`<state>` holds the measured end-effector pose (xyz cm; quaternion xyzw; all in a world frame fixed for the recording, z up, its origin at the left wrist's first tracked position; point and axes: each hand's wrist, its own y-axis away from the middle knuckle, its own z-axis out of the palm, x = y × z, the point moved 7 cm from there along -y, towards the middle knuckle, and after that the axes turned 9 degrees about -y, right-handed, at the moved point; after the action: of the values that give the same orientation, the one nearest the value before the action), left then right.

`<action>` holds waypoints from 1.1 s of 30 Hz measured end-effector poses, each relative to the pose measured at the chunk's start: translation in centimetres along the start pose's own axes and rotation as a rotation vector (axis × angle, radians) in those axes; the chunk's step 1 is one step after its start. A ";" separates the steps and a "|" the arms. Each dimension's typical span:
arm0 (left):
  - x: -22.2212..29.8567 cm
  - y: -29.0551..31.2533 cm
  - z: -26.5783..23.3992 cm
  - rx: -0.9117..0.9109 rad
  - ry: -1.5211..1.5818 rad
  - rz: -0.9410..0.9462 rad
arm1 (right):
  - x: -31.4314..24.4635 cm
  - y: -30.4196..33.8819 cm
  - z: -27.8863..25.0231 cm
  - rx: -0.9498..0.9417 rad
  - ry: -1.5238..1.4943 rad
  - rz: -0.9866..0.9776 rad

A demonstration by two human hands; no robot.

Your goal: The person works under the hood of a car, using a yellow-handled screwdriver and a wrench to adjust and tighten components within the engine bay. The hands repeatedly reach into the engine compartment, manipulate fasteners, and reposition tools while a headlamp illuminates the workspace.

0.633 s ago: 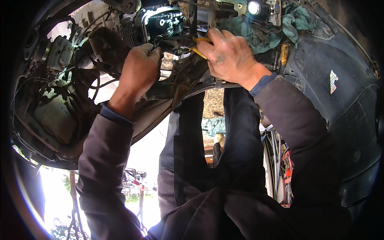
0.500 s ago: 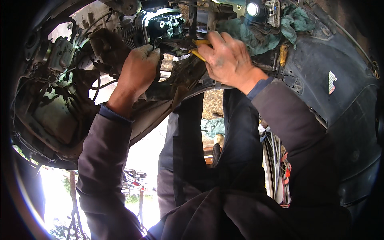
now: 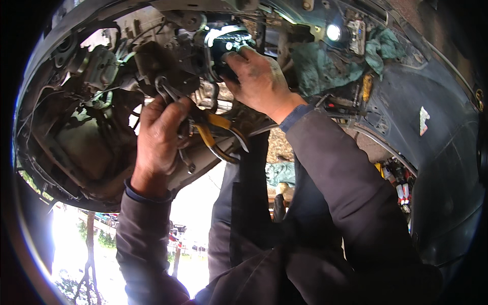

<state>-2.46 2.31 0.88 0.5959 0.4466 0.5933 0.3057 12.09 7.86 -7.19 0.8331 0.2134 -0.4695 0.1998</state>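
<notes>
My left hand (image 3: 160, 127) is closed round a metal wrench and a pair of pliers. The wrench's ring end (image 3: 161, 82) sticks out above the fist, and another metal end hangs below it. Right of the fist the pliers' yellow handles (image 3: 218, 121) jut out, spread apart with dark curved ends. My right hand (image 3: 259, 84) reaches into the engine bay, fingers bent against a brightly lit dark engine part (image 3: 231, 38). Whatever its fingertips pinch is hidden behind the hand.
A shining work lamp (image 3: 334, 33) stands at the far right beside a green rag (image 3: 325, 68). A yellow-handled tool (image 3: 367, 87) lies near the dark fender (image 3: 432, 112). Hoses and wiring fill the bay's left side. Tools lie on the ground at right.
The pliers have passed from my right hand to my left, which has drawn down and left. My right hand has moved up and left onto the lit engine part.
</notes>
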 end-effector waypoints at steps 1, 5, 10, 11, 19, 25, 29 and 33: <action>-0.3 0.1 -0.2 -0.024 0.048 -0.016 | -0.1 -0.6 0.7 -0.007 0.061 -0.027; -1.3 -0.1 -0.6 -0.087 0.048 0.003 | 0.1 -1.3 2.4 -0.085 0.145 -0.066; -1.5 -0.3 -0.8 -0.120 0.097 0.000 | 0.1 -1.4 2.2 -0.058 0.102 -0.126; -1.5 -0.3 -0.7 -0.133 0.089 -0.002 | 0.1 -1.4 2.1 -0.049 0.096 -0.137; -1.5 -0.5 -0.3 -0.167 0.079 0.004 | -0.3 -1.6 1.8 -0.013 0.082 -0.141; -1.6 -0.6 -0.1 -0.167 0.068 0.004 | 0.0 -1.7 2.1 -0.045 0.102 -0.109; -1.9 -0.3 0.0 -0.161 0.060 -0.044 | -0.2 -1.9 2.2 -0.065 0.101 -0.112; -2.2 -0.6 -0.2 -0.195 0.033 -0.117 | -0.1 -1.9 2.1 -0.083 0.077 -0.072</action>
<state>-2.51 0.52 -0.61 0.5265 0.4258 0.6246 0.3890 9.56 8.30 -8.35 0.8333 0.2701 -0.4348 0.2089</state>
